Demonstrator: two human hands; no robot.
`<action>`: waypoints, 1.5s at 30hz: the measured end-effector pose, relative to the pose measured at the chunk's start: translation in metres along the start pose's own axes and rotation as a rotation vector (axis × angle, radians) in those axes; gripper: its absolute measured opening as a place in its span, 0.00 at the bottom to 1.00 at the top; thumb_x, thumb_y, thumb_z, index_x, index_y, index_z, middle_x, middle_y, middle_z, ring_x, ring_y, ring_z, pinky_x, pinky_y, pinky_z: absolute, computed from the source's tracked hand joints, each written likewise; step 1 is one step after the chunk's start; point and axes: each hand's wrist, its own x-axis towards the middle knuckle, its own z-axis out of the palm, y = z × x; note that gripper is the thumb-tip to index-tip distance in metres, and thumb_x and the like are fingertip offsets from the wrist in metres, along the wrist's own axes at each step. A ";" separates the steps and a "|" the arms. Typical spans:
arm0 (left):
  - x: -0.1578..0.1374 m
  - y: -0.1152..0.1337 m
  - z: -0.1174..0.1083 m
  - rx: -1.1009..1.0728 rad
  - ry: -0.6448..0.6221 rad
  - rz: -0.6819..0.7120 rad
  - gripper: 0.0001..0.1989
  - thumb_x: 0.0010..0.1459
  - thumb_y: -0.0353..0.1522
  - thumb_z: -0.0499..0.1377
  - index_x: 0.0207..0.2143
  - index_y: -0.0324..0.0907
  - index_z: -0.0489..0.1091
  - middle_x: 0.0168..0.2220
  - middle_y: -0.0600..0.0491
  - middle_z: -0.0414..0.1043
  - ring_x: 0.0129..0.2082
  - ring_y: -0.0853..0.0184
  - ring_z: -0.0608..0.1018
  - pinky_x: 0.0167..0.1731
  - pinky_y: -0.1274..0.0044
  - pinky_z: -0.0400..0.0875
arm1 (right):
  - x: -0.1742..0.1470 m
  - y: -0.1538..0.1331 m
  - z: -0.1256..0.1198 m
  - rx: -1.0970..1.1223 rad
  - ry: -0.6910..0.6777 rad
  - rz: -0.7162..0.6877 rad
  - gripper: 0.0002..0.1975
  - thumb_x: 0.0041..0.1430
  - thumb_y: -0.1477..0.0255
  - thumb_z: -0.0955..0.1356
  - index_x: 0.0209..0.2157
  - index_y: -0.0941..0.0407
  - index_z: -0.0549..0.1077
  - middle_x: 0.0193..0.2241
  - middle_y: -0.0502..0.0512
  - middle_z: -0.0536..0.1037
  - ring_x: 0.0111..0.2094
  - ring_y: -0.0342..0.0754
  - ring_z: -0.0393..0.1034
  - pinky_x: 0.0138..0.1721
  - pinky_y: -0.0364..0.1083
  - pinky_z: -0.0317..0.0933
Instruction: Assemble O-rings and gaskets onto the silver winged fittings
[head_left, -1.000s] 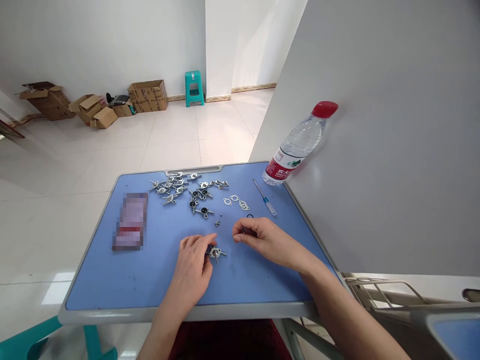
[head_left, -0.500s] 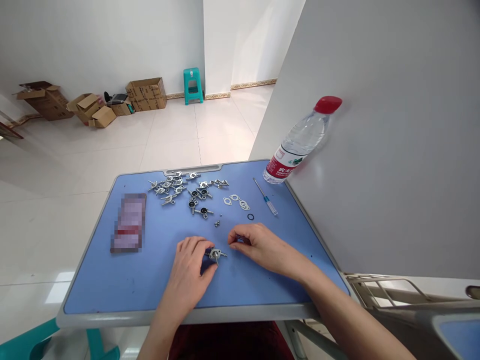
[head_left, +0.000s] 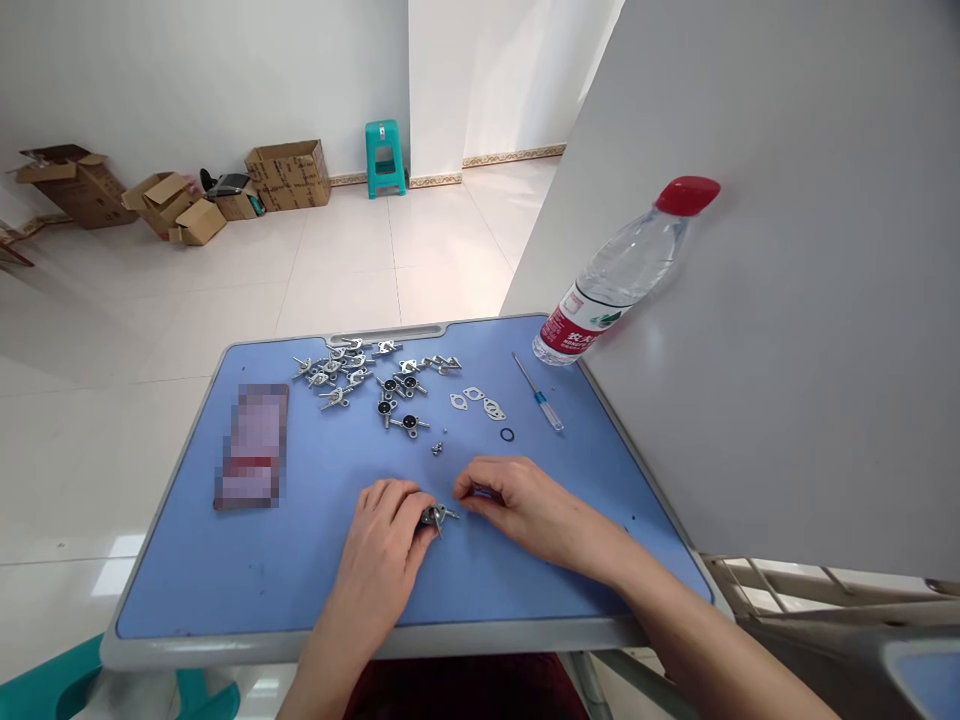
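Note:
My left hand (head_left: 386,530) is closed on a small metal valve part (head_left: 439,516) with thin pipe stubs, tilted just above or against the blue tabletop. To its right, my right hand (head_left: 517,500) has thumb and forefinger pinched together close to the part's pipe end; whatever lies between those fingertips is hidden. Beyond the hands are a small pile of screws (head_left: 437,449), a black O-ring (head_left: 508,435) and several flat metal gaskets (head_left: 493,409). Similar metal parts (head_left: 349,366) form a cluster farther back, and some show round black discs (head_left: 409,422).
A screwdriver (head_left: 538,392) with a clear handle lies at the right. Behind it a water bottle (head_left: 611,275) with a red cap stands by a grey panel (head_left: 787,300). A blurred-out phone-like object (head_left: 253,445) lies at the left. Cardboard boxes (head_left: 289,175) and a teal stool (head_left: 385,160) are on the floor.
My left hand has tipped the metal part and closed its thumb in on it. The right hand stays pinched in nearly the same place. The view has shifted slightly.

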 end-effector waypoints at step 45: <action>0.000 0.003 0.000 -0.054 0.004 -0.046 0.07 0.62 0.23 0.55 0.38 0.42 0.68 0.37 0.53 0.71 0.39 0.63 0.71 0.39 0.70 0.68 | -0.002 0.008 0.029 -0.144 0.087 -0.268 0.12 0.64 0.79 0.60 0.38 0.55 0.74 0.37 0.55 0.77 0.33 0.45 0.74 0.34 0.44 0.68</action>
